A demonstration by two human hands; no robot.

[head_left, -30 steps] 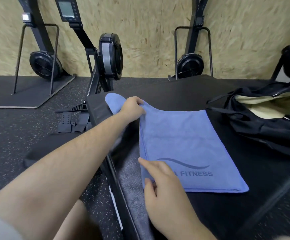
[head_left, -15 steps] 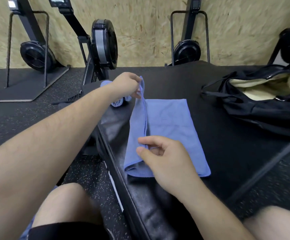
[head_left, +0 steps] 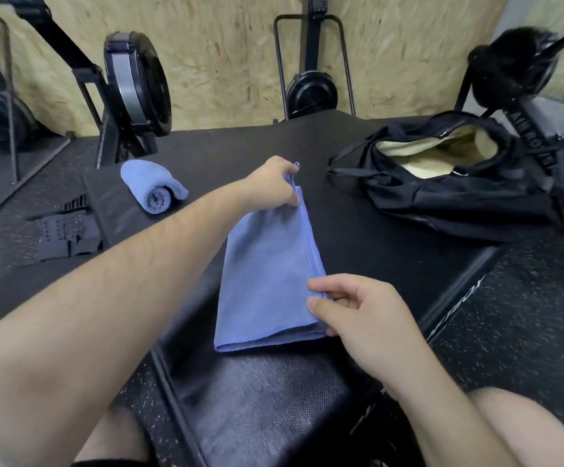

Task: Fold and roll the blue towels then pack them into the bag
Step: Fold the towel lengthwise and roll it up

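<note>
A blue towel lies folded into a narrow strip on the black padded platform. My left hand pinches the towel's far right corner. My right hand pinches its near right edge. A second blue towel, rolled up, lies at the platform's far left corner. The black bag sits open at the right, showing its cream lining, well apart from both hands.
Rowing machines stand along the chipboard wall behind the platform, one close to its left corner. Another machine stands behind the bag. Speckled rubber floor surrounds the platform. My knees show at the bottom edge.
Both hands carried the towel's left edge over to the right, folding it to half its width. The printed logo is now hidden. The view shifted and the rolled towel came fully into sight.
</note>
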